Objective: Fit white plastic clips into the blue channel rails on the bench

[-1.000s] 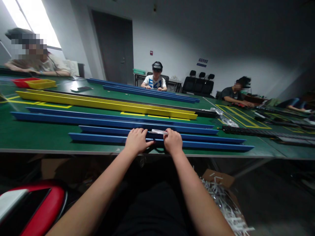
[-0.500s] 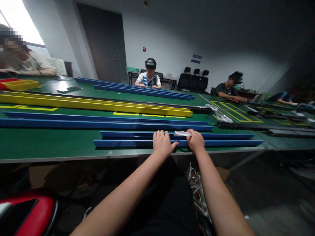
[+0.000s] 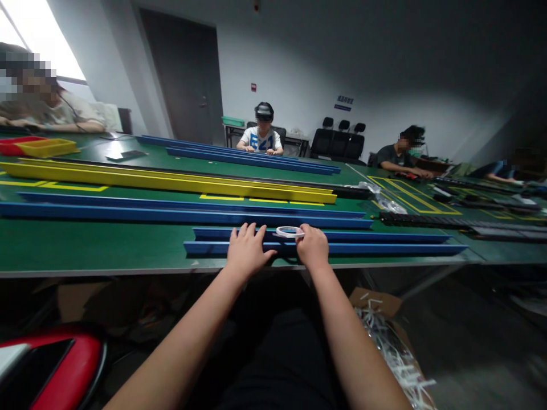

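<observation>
A long blue channel profile [image 3: 384, 249] lies along the front of the green table. My left hand [image 3: 245, 247] rests across it with the fingers spread and the thumb pointing right. A little to the right, my right hand [image 3: 313, 246] is closed on a thin white roll of tape [image 3: 282, 232], held just above the channel. The roll's ring juts out to the left of the fingers, toward my left hand. Behind this piece lies another blue channel profile [image 3: 128, 213]; farther back is a yellow channel profile [image 3: 192, 181].
More blue profiles [image 3: 256, 162] lie at the far side of the green table [image 3: 106, 245]. A yellow tray [image 3: 49, 148] stands at the back left. Black strips [image 3: 427, 221] lie to the right. Below sits a box of white strips [image 3: 391, 341]; a red stool [image 3: 79, 364] is at lower left. Several people sit around.
Both hands and the tape roll have moved left along the front blue channel. The left hand's fingers are spread wider. The channel appears farther right in view.
</observation>
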Motion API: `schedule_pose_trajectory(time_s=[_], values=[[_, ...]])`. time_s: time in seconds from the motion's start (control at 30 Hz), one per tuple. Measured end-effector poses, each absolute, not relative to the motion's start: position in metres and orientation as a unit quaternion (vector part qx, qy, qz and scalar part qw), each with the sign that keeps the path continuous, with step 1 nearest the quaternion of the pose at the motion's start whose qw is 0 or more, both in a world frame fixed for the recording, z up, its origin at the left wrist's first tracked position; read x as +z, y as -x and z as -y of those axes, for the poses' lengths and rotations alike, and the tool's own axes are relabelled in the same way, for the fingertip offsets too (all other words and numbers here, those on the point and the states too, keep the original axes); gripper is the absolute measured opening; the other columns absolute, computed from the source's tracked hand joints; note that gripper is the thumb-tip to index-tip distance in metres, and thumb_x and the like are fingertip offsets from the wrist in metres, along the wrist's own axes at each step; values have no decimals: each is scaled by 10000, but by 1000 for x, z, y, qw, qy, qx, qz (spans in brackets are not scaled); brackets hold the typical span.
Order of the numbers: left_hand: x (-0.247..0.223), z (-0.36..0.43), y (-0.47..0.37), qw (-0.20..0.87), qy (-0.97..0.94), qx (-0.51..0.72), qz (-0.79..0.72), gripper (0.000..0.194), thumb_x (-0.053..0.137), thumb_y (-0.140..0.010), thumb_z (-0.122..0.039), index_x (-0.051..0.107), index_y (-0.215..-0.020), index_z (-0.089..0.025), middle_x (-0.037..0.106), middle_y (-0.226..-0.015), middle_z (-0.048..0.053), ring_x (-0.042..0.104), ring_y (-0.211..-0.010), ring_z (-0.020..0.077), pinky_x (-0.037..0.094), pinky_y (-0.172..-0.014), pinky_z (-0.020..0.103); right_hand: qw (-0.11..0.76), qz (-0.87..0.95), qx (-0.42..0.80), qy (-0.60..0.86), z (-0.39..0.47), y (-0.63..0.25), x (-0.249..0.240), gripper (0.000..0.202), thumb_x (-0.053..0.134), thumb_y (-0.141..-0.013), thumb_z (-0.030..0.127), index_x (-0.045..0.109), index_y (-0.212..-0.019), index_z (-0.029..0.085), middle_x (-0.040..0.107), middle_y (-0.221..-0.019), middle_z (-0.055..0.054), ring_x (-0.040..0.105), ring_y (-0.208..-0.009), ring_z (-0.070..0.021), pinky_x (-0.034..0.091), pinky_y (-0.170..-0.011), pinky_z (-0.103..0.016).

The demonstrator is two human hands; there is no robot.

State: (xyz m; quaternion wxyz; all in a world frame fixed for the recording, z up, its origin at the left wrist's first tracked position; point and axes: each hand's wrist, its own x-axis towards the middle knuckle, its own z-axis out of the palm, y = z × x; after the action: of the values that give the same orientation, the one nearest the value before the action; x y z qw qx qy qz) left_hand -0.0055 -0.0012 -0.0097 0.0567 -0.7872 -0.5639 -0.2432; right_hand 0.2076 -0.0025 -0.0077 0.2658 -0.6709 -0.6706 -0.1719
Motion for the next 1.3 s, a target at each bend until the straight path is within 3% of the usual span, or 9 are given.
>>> schedule_pose_trajectory(time_s=[0.07,0.23,0.73,0.83,1.0,1.13,1.3], values=[[-9,0,28,56,775,-230,586,831,618,-722,-678,472,-1410,-236,514,-1407,170,340,-1350,414,200,-1099,603,275,686,-172,651,3,-188,-9,300,392,-983,370,622,-1042,187,690,-907,-92,570,-884,-231,305,-851,-338],[-8,7,41,78,775,-250,575,721,625,-749,-619,537,-1351,-232,571,-1323,154,425,-1265,376,186,-1119,568,275,692,-172,646,-1,-188,-13,267,403,-973,332,616,-1046,189,686,-873,-83,571,-857,-228,301,-844,-342],[-14,22,-101,41,794,-310,522,712,621,-790,-585,532,-1346,-150,554,-1311,207,439,-1260,376,262,-1081,541,281,633,-153,706,12,-340,-10,306,391,-949,316,670,-1030,217,703,-884,-56,593,-777,-206,344,-716,-305],[-14,23,-89,36,814,-326,480,583,582,-849,-516,551,-1326,-184,554,-1345,172,448,-1281,340,262,-1110,518,301,629,-146,702,9,-333,-11,302,410,-932,306,679,-1034,213,710,-901,-67,606,-825,-224,385,-767,-327],[-9,22,-51,-31,831,-368,416,384,467,-947,-417,571,-1281,-260,630,-1295,65,539,-1219,221,285,-1136,452,416,672,-142,596,11,-284,-12,271,398,-900,225,661,-957,186,679,-1109,-93,574,-1066,-230,405,-956,-372],[-2,22,-25,-111,801,-383,446,447,438,-955,-455,538,-1329,-233,664,-1246,79,606,-1132,220,435,-996,362,421,710,-114,553,20,-232,-6,275,383,-922,232,642,-1001,186,673,-1054,-85,574,-1025,-213,406,-951,-347],[6,23,-5,-219,796,-363,432,300,468,-937,-447,672,-1076,-276,726,-1059,19,658,-958,198,489,-841,297,408,685,-123,591,22,-200,2,251,388,-925,241,632,-936,185,650,-911,-86,552,-907,-225,401,-864,-338]])
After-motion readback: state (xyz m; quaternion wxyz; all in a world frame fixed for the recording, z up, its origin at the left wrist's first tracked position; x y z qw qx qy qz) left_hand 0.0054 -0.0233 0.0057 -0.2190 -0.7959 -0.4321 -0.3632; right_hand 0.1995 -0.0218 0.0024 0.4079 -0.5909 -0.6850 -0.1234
